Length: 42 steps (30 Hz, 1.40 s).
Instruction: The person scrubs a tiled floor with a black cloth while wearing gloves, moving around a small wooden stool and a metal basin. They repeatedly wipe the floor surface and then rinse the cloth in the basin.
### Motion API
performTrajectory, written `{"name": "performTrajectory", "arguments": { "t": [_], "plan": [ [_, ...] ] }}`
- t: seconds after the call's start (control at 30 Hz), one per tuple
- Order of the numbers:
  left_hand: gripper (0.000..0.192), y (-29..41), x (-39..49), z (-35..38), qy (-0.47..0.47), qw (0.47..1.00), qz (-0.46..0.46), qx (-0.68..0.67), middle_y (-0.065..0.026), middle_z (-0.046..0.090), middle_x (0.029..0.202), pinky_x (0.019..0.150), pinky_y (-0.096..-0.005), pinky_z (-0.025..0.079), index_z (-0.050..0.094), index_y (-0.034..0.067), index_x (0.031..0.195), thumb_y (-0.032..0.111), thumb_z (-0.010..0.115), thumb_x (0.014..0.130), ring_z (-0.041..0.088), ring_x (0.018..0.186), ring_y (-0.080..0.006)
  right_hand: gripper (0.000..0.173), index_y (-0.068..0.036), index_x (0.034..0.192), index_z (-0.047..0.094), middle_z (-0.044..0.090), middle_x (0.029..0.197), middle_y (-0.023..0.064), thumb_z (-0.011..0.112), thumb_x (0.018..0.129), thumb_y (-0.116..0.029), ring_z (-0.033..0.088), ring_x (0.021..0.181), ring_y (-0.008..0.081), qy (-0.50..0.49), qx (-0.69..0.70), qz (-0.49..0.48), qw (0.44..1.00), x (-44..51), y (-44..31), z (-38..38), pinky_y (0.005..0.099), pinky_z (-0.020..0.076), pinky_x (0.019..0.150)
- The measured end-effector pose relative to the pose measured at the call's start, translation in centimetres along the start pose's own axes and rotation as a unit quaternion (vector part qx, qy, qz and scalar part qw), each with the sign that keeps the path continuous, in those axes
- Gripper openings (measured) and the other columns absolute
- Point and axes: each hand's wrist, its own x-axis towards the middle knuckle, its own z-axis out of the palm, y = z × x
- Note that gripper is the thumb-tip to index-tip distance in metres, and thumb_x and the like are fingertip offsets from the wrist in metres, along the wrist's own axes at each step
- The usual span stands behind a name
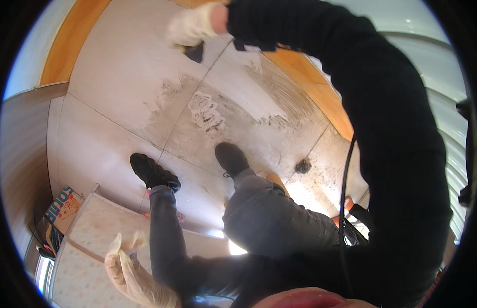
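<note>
My right hand [194, 25], in a pale thin glove, reaches out at the top over the floor tiles [107, 69]. It is shut on a dark pad, perhaps a sponge [195, 52]; blur hides its exact kind. My left hand [134, 273], gloved too, is at the lower left beside my leg, fingers apart, nothing seen in it. Grey-brown dirt smears [238, 111] cover the tiles before me, with a lighter wiped streak across them. A patch of white foam [207, 111] lies among the smears. To the right, a dark scrubber, perhaps steel wool [303, 166], rests on the floor.
My black shoes [231, 158] stand on the tiles. A patterned panel [88, 223] and a printed cardboard box [64, 208] are at the lower left. Orange-brown trim [65, 46] borders the floor. A black cable [345, 184] hangs by my right arm, near ribbed white panelling [442, 115].
</note>
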Motion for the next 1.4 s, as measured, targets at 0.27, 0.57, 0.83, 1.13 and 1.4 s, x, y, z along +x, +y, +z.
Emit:
{"name": "performTrajectory", "arguments": {
  "t": [0.27, 0.57, 0.83, 1.13, 1.4],
  "plan": [
    [0.025, 2.0, -1.7, 3.5, -0.003, 1.0, 0.005, 0.018, -0.0162, 0.068, 0.099, 0.092, -0.0333, 0.047, 0.062, -0.007, 0.116, 0.01, 0.056, 0.099, 0.065, 0.09, -0.0237, 0.024, -0.016, 0.098, 0.071, 0.071, 0.099, 0.0088, 0.068, 0.077, -0.005, 0.066, 0.096, 0.0326, 0.1, 0.148, 0.171, 0.969, -4.7, -5.1, 3.3, 0.0431, 0.0528, 0.078],
    [0.03, -1.1, -0.3, -1.2, 0.035, 0.998, -0.01, 0.053, -0.016, 0.062, 0.12, 0.089, -0.0302, 0.052, 0.056, -0.001, 0.125, 0.014, 0.059, 0.1, 0.063, 0.105, -0.0212, 0.031, -0.014, 0.117, 0.064, 0.061, 0.13, 0.0108, 0.053, 0.089, -0.017, 0.059, 0.117, 0.032, 0.118, -0.045, 0.286, 0.95, -9.7, -4.1, 16.9, 0.0403, 0.049, 0.098],
    [0.031, -1.0, -0.7, -1.1, 0.035, 0.999, 0.002, 0.042, -0.0159, 0.062, 0.12, 0.091, -0.0295, 0.052, 0.055, 0.0, 0.126, 0.014, 0.06, 0.099, 0.063, 0.105, -0.0202, 0.036, -0.009, 0.104, 0.069, 0.059, 0.129, 0.0111, 0.067, 0.069, -0.001, 0.046, 0.131, 0.0319, 0.043, 0.094, 0.374, 0.922, -23.9, -16.8, 23.0, 0.0372, 0.0379, 0.112],
    [0.02, 1.1, -2.3, 2.8, 0.081, 0.994, -0.03, 0.06, -0.0177, 0.068, 0.096, 0.091, -0.0366, 0.049, 0.06, -0.003, 0.111, 0.014, 0.056, 0.099, 0.066, 0.091, -0.0267, 0.029, -0.01, 0.1, 0.069, 0.067, 0.109, 0.0135, 0.064, 0.072, -0.003, 0.063, 0.102, 0.0351, -0.144, 0.296, 0.625, 0.708, -33.9, -32.7, 28.1, 0.0434, 0.0508, 0.092],
    [0.021, 0.9, -1.0, 2.9, 0.084, 0.995, -0.005, 0.051, -0.0177, 0.067, 0.105, 0.091, -0.0346, 0.049, 0.059, -0.001, 0.113, 0.015, 0.056, 0.1, 0.064, 0.096, -0.0223, 0.035, -0.007, 0.114, 0.065, 0.063, 0.126, 0.0103, 0.061, 0.08, 0.002, 0.054, 0.122, 0.0362, 0.192, 0.131, 0.379, 0.896, -16.9, -10.2, 19.6, 0.0436, 0.0476, 0.101]
  ]
}}
